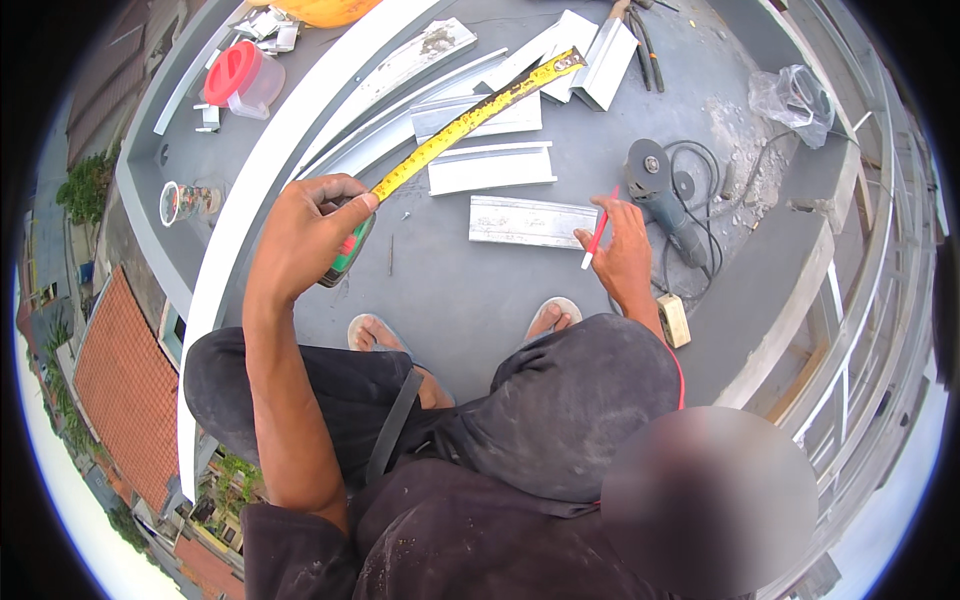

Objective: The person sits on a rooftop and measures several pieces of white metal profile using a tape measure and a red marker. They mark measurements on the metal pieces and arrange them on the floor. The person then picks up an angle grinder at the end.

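My left hand point(318, 232) is closed round a green and black tape measure point(350, 255). Its worn yellow blade point(455, 130) sticks out toward the far right, passing above several cut metal channel pieces. My right hand point(622, 250) pinches a slim red and white marker point(598, 232) and its fingertips are at the right end of the nearest metal channel piece point(530, 221). Beyond that lie another short channel point(490, 167) and a further one point(430, 122) partly under the blade. Part of the tape case is hidden by my left hand.
A long curved white metal strip point(235, 215) runs along my left. To the right lie an angle grinder point(665, 200) with its cord, a pale block point(674, 320) and a clear plastic bag point(790, 103). A red-lidded tub point(245, 80) stands far left; pliers point(645, 50) lie far right.
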Demonstrator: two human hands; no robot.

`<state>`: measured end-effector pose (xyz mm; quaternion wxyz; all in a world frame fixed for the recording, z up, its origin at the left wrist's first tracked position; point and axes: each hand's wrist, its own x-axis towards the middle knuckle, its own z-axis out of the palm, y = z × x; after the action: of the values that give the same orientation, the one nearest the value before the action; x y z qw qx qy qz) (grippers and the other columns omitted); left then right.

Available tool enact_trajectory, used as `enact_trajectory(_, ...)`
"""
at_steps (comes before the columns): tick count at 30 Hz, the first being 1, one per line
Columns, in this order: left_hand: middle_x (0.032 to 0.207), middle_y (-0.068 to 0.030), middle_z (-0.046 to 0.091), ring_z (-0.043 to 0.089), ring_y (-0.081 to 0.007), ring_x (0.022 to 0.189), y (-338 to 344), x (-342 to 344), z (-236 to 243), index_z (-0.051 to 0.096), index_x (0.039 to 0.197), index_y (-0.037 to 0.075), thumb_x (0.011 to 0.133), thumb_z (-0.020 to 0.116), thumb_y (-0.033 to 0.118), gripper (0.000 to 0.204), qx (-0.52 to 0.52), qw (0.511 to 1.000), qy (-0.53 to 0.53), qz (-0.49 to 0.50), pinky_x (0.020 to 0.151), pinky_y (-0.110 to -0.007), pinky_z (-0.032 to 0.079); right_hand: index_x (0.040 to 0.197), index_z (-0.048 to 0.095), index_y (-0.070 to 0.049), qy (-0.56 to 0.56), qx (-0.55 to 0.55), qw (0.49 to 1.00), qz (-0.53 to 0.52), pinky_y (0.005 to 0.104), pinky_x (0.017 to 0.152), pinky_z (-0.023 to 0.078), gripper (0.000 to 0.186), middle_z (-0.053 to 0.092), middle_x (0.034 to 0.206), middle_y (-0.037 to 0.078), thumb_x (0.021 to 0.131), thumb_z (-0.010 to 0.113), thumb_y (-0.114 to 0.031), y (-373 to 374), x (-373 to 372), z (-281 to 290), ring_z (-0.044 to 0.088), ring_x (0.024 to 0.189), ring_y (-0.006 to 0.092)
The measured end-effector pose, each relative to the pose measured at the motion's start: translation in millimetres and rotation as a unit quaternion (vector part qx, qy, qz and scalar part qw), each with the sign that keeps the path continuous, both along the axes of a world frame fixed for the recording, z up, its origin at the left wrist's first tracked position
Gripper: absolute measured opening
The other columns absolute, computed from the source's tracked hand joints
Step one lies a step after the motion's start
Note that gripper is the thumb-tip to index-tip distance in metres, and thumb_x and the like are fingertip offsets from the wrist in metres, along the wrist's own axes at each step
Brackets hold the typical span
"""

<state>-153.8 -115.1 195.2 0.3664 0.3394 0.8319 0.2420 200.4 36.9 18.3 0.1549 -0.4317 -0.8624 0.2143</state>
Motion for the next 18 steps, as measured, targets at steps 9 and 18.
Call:
enact_trajectory(9,0.077,-0.0059,0.067,0.059,-0.0138,0.068,-6.3,1.6,1.1,0.079,0.108,0.001,0.096,0.076,0.03,0.031,-0.01,1.0,-0.013,0.006,0.062,-0.032,0.049,0.138,0.063,-0.008,-0.232,-0.063,0.952,0.189,0.0494,0.104,0.048,0.069,0.067,0.131,0.015,0.079,0.093,-0.026,43.9,-20.8,-47.1,0.061,0.127,0.0348)
enact_trajectory(18,0.078,-0.0113,0.073,0.062,-0.0147,0.067,3.5,5.7,-4.1,0.081,0.105,-0.002,0.094,0.077,0.026,0.03,-0.021,1.0,-0.02,-0.009,0.065,-0.034,0.052,0.145,0.054,-0.007,-0.159,0.06,0.978,0.124,0.0528,0.116,0.043,0.085,0.062,0.131,0.015,0.072,0.094,-0.022,-18.7,-15.7,-78.4,0.057,0.132,0.0366)
